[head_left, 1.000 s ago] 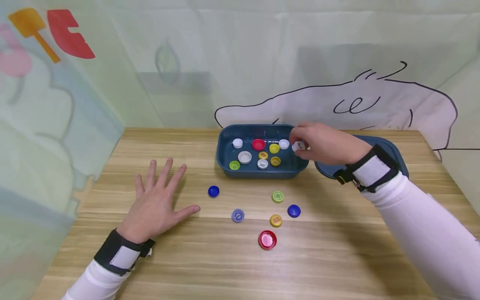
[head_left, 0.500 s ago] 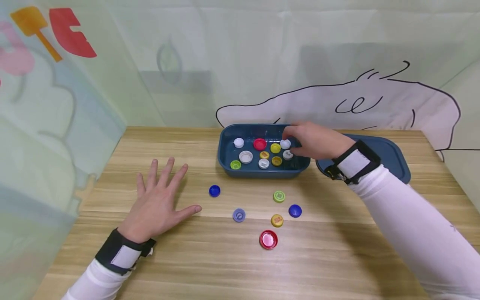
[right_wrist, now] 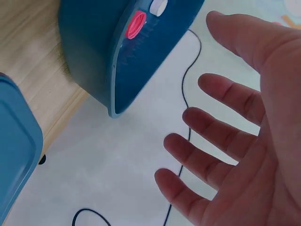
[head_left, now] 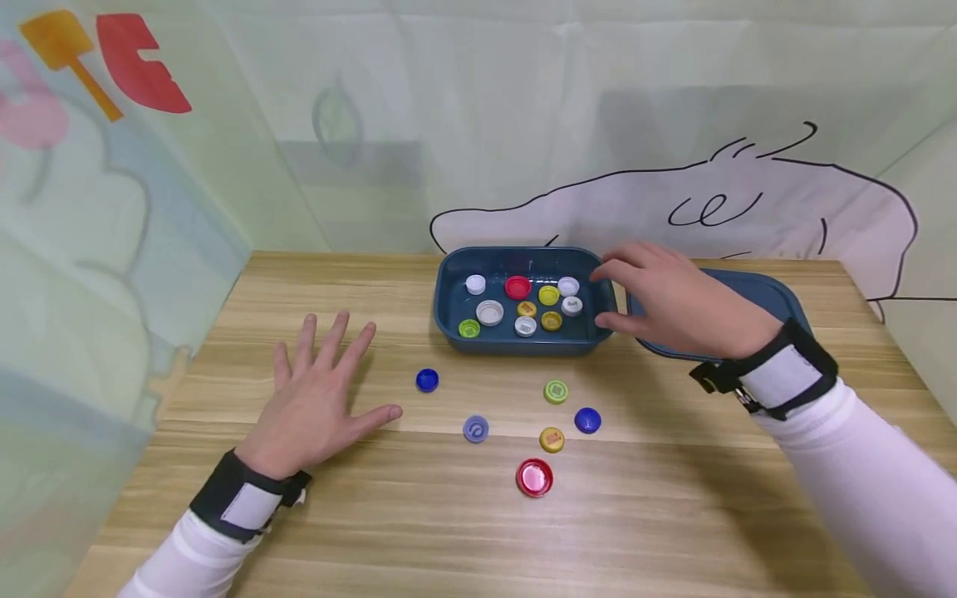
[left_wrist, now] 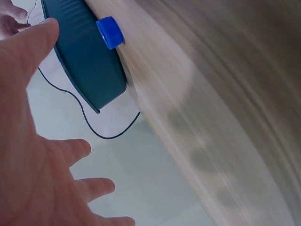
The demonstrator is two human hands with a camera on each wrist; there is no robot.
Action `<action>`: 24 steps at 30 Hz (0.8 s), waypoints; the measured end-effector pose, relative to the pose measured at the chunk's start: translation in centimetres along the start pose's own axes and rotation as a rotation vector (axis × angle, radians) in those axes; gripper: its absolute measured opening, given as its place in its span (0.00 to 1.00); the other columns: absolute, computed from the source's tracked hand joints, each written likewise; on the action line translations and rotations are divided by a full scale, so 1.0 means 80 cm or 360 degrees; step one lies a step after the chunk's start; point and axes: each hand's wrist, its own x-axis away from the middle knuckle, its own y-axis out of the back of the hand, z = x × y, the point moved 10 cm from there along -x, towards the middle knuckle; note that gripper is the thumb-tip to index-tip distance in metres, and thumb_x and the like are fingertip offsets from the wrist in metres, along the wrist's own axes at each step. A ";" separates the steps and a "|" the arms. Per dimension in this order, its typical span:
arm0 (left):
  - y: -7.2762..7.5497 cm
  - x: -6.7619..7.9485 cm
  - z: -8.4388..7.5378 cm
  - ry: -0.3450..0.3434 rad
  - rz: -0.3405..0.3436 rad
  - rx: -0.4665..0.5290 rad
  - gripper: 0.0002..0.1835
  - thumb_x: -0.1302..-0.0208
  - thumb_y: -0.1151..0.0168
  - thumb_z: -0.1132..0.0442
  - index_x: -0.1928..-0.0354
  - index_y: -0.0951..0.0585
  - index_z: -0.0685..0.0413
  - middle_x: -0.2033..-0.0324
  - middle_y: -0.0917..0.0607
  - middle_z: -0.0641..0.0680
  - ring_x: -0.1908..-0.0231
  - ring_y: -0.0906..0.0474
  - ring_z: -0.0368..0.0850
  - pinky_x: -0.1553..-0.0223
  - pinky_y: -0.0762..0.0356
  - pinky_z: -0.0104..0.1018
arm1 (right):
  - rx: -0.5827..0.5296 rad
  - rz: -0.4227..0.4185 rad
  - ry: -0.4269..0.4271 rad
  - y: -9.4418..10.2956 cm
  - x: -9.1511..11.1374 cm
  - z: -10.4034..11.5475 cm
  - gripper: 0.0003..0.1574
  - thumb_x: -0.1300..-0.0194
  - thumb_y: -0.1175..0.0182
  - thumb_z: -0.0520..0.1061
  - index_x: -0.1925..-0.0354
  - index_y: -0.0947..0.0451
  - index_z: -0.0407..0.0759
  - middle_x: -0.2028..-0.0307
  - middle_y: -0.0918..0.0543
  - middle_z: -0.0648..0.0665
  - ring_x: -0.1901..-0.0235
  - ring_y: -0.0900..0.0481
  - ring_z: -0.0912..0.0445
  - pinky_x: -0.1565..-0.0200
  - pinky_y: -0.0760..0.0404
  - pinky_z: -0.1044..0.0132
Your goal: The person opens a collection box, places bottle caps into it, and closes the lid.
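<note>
My right hand (head_left: pixel 665 301) holds nothing, fingers apart; a white cap (head_left: pixel 571 306) lies just left of it in the blue box (head_left: pixel 523 347), near the back edge of the worktop (head_left: pixel 374 515); there's room between the box and my left hand (head_left: pixel 306 407), spread and holding nothing.

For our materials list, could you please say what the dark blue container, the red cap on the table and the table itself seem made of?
Dark blue container: probably semi-gloss plastic, from its smooth, rounded walls.
Red cap: likely glossy plastic; a bright highlight shows inside.
Table: wood or wood-look laminate, apparently satin; streaky grain shows.
</note>
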 end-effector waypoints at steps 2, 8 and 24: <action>0.001 -0.002 -0.002 -0.0011 -0.0001 0.0006 0.57 0.50 0.53 0.18 0.24 0.49 0.41 0.25 0.54 0.60 0.31 0.73 0.64 0.45 0.59 0.84 | 0.0012 -0.0048 0.0011 0.006 0.015 0.004 0.37 0.43 0.32 0.62 0.43 0.26 0.42 0.43 0.28 0.39 0.42 0.36 0.45 0.43 0.32 0.35; 0.005 -0.011 -0.010 -0.0032 0.0004 0.0000 0.57 0.50 0.51 0.18 0.24 0.49 0.41 0.26 0.53 0.60 0.31 0.69 0.65 0.44 0.57 0.83 | -0.0043 -0.0127 -0.0025 0.010 0.061 0.008 0.47 0.43 0.35 0.69 0.35 0.32 0.47 0.33 0.36 0.39 0.35 0.42 0.44 0.43 0.35 0.31; -0.009 -0.040 -0.045 -0.0141 0.0110 0.0119 0.49 0.48 0.36 0.30 0.31 0.34 0.54 0.36 0.31 0.62 0.38 0.39 0.59 0.40 0.34 0.62 | -0.0074 0.0032 -0.0326 -0.062 0.144 -0.005 0.62 0.48 0.43 0.80 0.24 0.54 0.61 0.24 0.59 0.45 0.29 0.71 0.45 0.37 0.56 0.26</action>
